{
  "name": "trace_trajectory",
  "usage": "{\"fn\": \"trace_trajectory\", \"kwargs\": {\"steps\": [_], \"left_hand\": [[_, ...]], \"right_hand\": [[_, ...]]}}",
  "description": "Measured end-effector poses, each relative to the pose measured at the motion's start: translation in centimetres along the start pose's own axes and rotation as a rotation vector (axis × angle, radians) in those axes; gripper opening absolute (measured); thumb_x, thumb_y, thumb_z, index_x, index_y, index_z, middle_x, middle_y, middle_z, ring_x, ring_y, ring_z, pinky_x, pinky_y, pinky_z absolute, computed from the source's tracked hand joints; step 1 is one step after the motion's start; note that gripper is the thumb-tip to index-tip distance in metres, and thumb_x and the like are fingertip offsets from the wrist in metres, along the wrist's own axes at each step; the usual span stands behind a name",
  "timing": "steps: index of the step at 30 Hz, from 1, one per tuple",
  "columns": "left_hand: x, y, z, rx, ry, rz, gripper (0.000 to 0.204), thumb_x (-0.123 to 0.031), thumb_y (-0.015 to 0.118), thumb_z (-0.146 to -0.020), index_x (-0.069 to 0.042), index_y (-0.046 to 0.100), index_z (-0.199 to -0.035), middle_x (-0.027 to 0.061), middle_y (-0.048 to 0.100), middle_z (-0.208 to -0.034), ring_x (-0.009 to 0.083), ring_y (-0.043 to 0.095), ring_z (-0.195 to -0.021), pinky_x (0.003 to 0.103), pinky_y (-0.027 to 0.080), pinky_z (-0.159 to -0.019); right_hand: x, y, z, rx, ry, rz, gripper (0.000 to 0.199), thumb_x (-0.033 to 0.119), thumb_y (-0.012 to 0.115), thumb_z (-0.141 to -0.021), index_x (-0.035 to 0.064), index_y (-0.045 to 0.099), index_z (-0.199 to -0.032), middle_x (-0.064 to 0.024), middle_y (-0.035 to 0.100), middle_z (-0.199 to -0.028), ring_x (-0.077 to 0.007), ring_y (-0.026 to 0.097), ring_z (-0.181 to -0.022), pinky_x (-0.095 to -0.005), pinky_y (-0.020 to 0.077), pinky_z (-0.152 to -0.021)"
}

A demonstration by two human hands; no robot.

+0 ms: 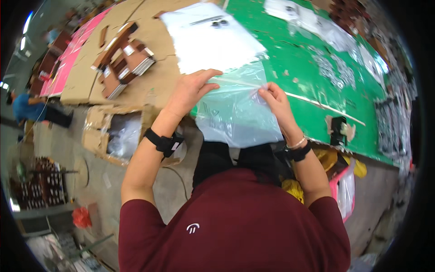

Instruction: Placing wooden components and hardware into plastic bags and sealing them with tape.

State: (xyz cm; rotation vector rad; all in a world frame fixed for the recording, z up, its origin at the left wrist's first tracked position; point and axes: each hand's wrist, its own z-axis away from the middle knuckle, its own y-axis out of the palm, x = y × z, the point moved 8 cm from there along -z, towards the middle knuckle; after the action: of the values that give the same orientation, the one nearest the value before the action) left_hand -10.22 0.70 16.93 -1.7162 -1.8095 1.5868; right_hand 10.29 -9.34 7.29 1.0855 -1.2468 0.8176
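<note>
Plastic bag (235, 120): translucent and bluish, spread between your two hands at the near edge of the table, its lower part hanging in front of your dark trousers

Left hand (197, 88): at the bag's upper left; your thumb and forefinger stand a little apart at the tips, and you cannot tell from here whether the rest of the fingers are closed on the film

Right hand (275, 102): at the bag's upper right, your thumb and forefinger pinching the film

White strip (326, 107): long and thin, reaching out to the right past your right hand, over the green tabletop (299, 65)

White sheet (213, 47): lying just beyond your hands, with thin grey rods (206, 20) and two small dark round pieces (220, 23) near its far end

Brown parts (122, 68): grouped on the cardboard (156, 34) to your left

Black object (337, 130): upright-looking, close to the table's near edge on your right

Open carton (95, 131): below the table on your left, clear plastic inside

Co-worker (31, 108): in a blue top, well apart at far left
</note>
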Motion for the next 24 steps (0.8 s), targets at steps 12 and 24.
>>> {"fn": "trace_trajectory", "kwargs": {"steps": [12,24], "left_hand": [[-2.6,13.0,0.0,0.124,0.261,-0.189,0.075,-0.03,0.078,-0.077,-0.019,0.049,-0.144,0.01,0.055,-0.128,0.0293,0.054,-0.116,0.045,0.043,-0.096],[0.7,17.1,2.3,0.228,-0.072,-0.401,0.1,-0.077,0.065,-0.069,-0.03,0.037,-0.154,0.0225,0.023,-0.161,0.0456,0.017,-0.149,0.079,0.012,-0.106]], "right_hand": [[-3.2,-10.4,-4.5,-0.238,-0.057,0.725,0.025,0.024,0.069,-0.087,0.0017,0.059,-0.083,-0.0083,0.058,-0.062,-0.0204,0.053,-0.055,-0.0369,0.0395,-0.054],[5.2,-3.1,-2.3,-0.08,-0.384,0.932,0.031,0.007,0.062,-0.09,0.008,0.063,-0.121,-0.0145,0.066,-0.121,-0.0315,0.063,-0.113,-0.0439,0.0493,-0.094]]}}
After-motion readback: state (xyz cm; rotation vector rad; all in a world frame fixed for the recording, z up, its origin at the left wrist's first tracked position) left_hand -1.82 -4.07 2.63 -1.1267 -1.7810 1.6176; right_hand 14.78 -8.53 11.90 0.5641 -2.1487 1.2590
